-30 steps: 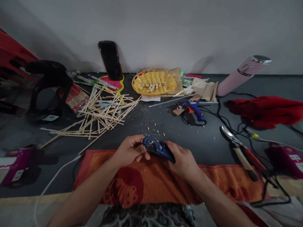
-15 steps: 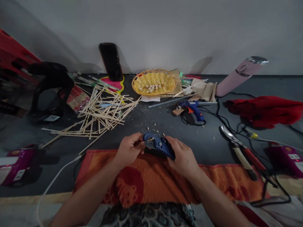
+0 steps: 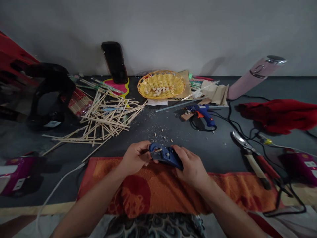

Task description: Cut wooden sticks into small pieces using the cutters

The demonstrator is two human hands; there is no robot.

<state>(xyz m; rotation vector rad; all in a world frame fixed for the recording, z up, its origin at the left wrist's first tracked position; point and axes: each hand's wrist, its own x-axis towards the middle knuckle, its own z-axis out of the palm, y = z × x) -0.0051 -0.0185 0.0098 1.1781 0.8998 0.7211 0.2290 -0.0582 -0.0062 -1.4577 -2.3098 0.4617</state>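
In my right hand [image 3: 192, 165] is a blue hand cutter [image 3: 166, 155], apparently a pipe cutter, its curved jaw pointing left. My left hand [image 3: 136, 157] is closed in a pinch right at that jaw. A pale sliver of wooden stick [image 3: 158, 150] shows inside the jaw beside my left fingertips; most of it is hidden. Both hands are above the far edge of an orange towel [image 3: 168, 191]. Small cut wood bits [image 3: 162, 130] and crumbs lie on the dark table just beyond the cutter.
A pile of wooden sticks [image 3: 106, 120] spreads on the left. Behind is a yellow wicker basket [image 3: 162, 81] holding small pieces. A blue glue gun [image 3: 204, 114], pruning shears [image 3: 250, 155], a red cloth [image 3: 279, 114], a pink bottle [image 3: 256, 77] and cables lie right. A phone [image 3: 114, 62] leans against the wall.
The cutter has tilted a little and dropped slightly in view, with its jaw still at my left fingers. The camera view has shifted a bit. My grips look the same.
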